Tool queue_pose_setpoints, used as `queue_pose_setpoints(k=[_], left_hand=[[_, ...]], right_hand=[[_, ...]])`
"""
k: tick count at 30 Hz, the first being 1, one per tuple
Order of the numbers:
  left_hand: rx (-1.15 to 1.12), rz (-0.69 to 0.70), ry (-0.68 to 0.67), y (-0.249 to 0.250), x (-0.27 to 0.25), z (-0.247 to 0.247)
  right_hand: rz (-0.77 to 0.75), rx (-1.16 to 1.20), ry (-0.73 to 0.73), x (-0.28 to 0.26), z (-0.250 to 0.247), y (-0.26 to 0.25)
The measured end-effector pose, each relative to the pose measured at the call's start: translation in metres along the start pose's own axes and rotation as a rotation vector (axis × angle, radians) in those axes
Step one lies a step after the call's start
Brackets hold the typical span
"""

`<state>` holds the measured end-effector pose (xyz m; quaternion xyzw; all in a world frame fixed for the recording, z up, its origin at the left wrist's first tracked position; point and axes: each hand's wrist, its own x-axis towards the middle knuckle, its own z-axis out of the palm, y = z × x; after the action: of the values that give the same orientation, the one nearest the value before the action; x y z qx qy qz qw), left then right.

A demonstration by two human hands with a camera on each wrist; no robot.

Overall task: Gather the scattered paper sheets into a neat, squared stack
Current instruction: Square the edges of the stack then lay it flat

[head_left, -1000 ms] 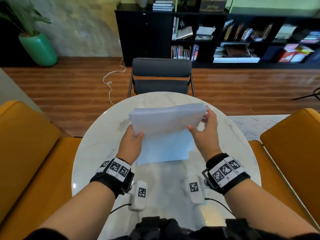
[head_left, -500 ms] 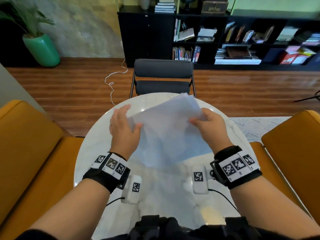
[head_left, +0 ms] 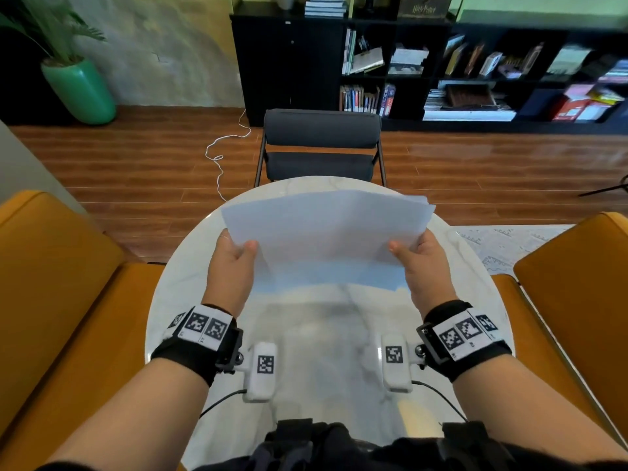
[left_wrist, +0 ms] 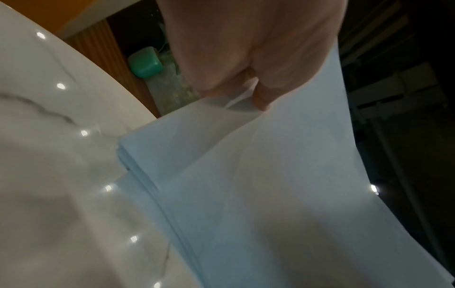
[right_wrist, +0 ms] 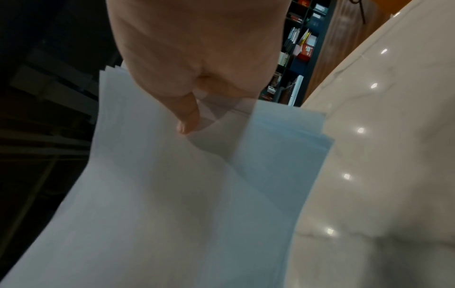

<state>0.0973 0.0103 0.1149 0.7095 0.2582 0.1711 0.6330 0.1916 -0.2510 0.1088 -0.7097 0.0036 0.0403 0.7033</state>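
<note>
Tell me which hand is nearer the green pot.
Left. The left hand grips the paper stack's left edge, on the side of the green pot; the right hand grips the opposite edge, farther away.

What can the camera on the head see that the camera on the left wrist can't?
Only the head view shows both hands together: the left hand and right hand each pinch a side of the papers, lower edge at the table. It also shows the grey chair, bookshelf and orange seats.

Only the left wrist view shows, close up, the papers' bottom edges fanned unevenly on the table.

Both show the left hand, papers, marble table and green pot.
</note>
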Motion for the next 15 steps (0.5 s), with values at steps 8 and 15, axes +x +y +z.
queue_pose_setpoints(k=[8, 15], left_hand=[[0.146, -0.141, -0.113, -0.050, -0.007, 0.005], [0.043, -0.189, -0.092, -0.049, 0.002, 0.006]], right_hand=[[0.143, -0.228, -0.001, -0.007, -0.008, 0.058], [0.169, -0.180, -0.042, 0.001, -0.007, 0.057]])
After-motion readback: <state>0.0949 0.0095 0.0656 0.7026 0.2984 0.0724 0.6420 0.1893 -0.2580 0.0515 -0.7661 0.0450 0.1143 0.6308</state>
